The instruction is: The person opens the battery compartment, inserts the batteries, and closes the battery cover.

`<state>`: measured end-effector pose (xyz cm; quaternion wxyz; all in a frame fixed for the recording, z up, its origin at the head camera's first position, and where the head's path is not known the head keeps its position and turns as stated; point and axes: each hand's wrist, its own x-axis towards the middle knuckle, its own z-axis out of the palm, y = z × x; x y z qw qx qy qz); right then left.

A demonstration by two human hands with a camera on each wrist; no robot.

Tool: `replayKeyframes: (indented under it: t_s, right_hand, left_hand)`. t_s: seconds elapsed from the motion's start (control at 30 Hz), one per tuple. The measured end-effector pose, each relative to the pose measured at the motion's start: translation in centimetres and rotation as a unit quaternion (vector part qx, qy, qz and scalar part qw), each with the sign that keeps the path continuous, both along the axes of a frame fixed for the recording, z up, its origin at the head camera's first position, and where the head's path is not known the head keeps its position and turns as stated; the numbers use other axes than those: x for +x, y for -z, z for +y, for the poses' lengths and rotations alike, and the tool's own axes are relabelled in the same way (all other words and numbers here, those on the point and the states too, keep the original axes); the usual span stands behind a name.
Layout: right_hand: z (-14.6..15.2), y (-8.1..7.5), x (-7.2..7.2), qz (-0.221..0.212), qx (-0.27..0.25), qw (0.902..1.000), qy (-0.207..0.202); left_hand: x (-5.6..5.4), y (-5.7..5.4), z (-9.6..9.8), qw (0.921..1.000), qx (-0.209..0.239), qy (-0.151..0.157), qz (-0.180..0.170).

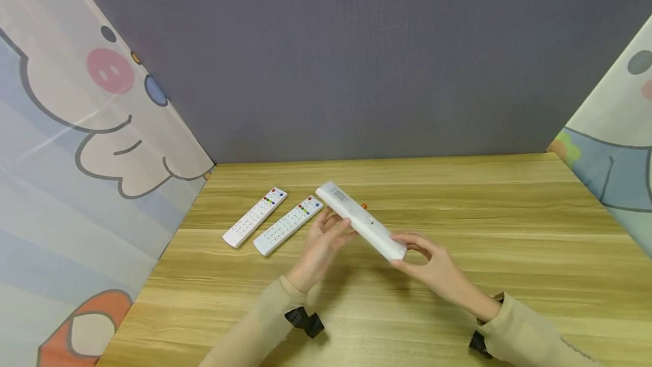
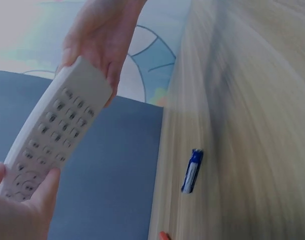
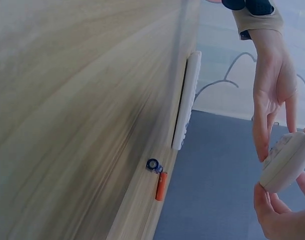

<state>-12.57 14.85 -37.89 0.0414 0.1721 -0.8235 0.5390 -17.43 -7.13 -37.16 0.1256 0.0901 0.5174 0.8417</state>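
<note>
Both hands hold a white remote control (image 1: 359,220) above the wooden table, its back with a printed label facing the head camera and its buttons turned downward. My left hand (image 1: 326,237) pinches its side, thumb along the near edge and fingers on the underside. At the lower right end, my right hand (image 1: 430,265) grips the remote between thumb and fingers. Rows of buttons show in the left wrist view. Under the held remote, a blue battery (image 2: 192,171) lies on the table. Close by in the right wrist view is an orange battery (image 3: 161,186).
Two more white remotes, one farther left (image 1: 255,217) and one nearer the left hand (image 1: 288,225), lie buttons up on the table (image 1: 509,214). A grey panel (image 1: 356,61) stands along the back edge. Cartoon-printed curtains (image 1: 61,146) hang at both sides.
</note>
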Motion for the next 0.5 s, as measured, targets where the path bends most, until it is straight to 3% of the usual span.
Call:
replayKeyframes:
  t_s: [0.27, 0.37, 0.5]
  right_hand:
    - [0.3, -0.1, 0.5, 0.026, 0.023, 0.9992, 0.019]
    - [0.5, 0.2, 0.6, 0.068, 0.045, 0.9964, 0.024]
    - [0.7, 0.6, 0.8, 0.151, 0.075, 0.9854, 0.025]
  left_hand:
    - [-0.3, -0.3, -0.9, 0.9999, 0.009, -0.013, 0.004]
    - [-0.3, -0.4, -1.1, 0.9997, 0.011, -0.018, -0.015]
    - [-0.3, -0.5, -1.4, 0.9991, 0.005, -0.019, -0.039]
